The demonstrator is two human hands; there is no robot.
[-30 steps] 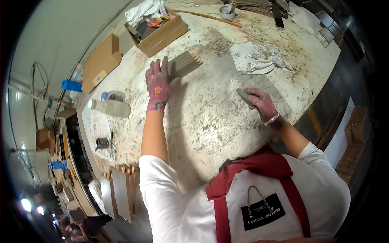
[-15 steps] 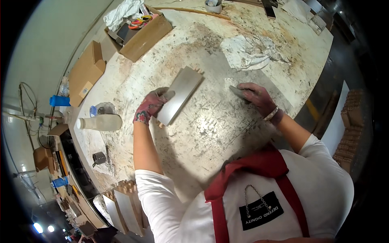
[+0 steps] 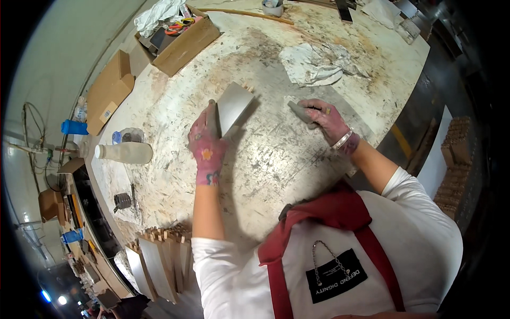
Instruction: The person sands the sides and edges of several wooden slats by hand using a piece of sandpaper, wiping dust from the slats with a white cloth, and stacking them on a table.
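Observation:
My left hand point(image 3: 207, 146), in a pink patterned glove with a greyed fingertip area, grips a flat silver-grey panel point(image 3: 234, 106) by its left edge. Small wooden pegs stick out of the panel's far end, and it is tilted above the table. To the right, my right hand point(image 3: 328, 121), gloved in the same pink, is closed around a small grey pad point(image 3: 300, 111); its exact kind is unclear. Panel and pad are apart. Beyond them a crumpled white cloth point(image 3: 311, 66) lies on the stained white table point(image 3: 265, 181).
Several similar pegged panels point(image 3: 159, 260) stand upright at the lower left. A cloudy plastic bottle point(image 3: 127, 153) lies on its side at the left. Farther back are an open cardboard box point(image 3: 188, 48) with tools and a flattened carton point(image 3: 109, 90). Stacked brown pieces point(image 3: 456, 154) stand off the table's right side.
My left hand has turned to a more upright pose, and the panel has tipped so that its face looks shorter. My right hand has shifted slightly left, still holding the grey pad.

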